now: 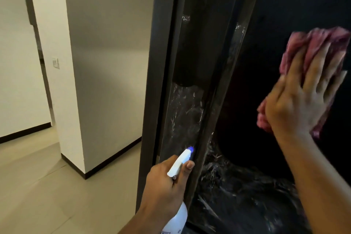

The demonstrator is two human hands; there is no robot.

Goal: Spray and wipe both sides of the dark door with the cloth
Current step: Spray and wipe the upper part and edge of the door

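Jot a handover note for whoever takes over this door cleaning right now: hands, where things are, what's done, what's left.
Left hand grips the spray bottle low beside the dark door, nozzle toward its edge.
Right hand presses the pink cloth flat, fingers spread, high on the door face.
Done: spray is on; wet streaks show on the edge strip and the lower face.
Left: wipe those streaks. The other side is out of view, so check it.

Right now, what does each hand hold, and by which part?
The left hand grips the spray bottle by its neck. The right hand presses the pink cloth flat on the door.
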